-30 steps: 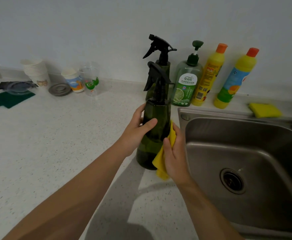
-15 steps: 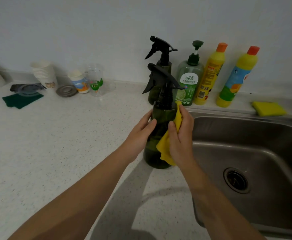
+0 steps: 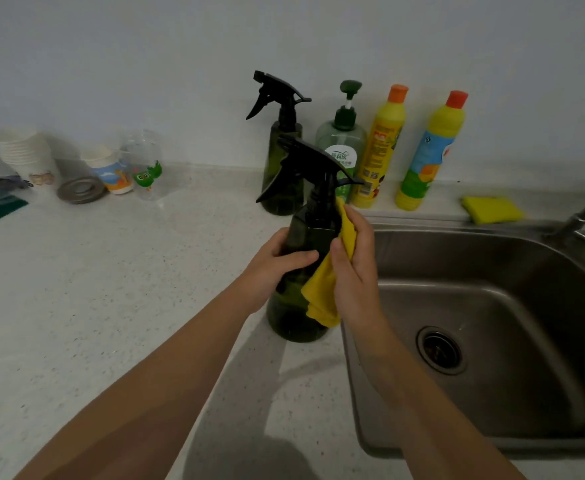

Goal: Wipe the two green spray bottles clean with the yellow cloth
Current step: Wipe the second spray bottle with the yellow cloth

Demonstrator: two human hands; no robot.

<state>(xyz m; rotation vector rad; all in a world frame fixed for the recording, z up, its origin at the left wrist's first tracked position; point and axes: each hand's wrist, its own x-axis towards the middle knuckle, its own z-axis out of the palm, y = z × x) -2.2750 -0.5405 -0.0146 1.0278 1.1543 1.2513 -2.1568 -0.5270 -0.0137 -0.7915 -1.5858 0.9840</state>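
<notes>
A: Gripping the near spray bottle (image 3: 296, 317) with my left hand (image 3: 273, 268), upright on the counter (image 3: 111, 306) beside the sink (image 3: 492, 341).

B: And the right hand (image 3: 355, 268)?

A: Clamped on the yellow cloth (image 3: 322, 292), pressing it against the bottle's shoulder. Second spray bottle (image 3: 282, 174) stands behind.

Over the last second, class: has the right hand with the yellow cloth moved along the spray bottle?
Yes. The right hand and yellow cloth have climbed from the bottle's base toward its neck.
</notes>
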